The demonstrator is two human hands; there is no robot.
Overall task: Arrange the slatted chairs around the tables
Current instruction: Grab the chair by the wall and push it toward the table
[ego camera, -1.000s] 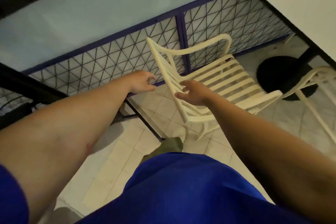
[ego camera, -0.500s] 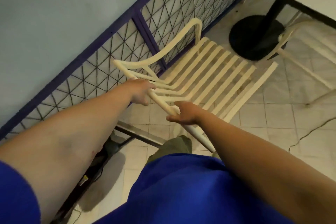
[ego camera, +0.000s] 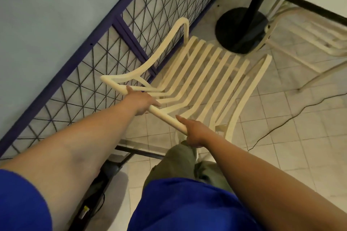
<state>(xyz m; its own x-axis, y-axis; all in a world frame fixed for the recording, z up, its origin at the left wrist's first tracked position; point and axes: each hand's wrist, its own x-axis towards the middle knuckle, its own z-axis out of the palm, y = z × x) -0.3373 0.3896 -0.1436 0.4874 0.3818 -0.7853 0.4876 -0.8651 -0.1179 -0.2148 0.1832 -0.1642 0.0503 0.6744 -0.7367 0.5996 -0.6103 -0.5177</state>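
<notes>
beside the wire fence (ego camera: 105,50), your left hand (ego camera: 139,100) and right hand (ego camera: 194,133) each clench the cream slatted chair (ego camera: 204,73) top rail.

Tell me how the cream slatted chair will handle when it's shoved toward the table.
The slatted chair probably stays stiff; its frame looks rigid. With left hand and right hand both high on the top rail, it may tip. Likely slides easily on the tiled floor.
</notes>
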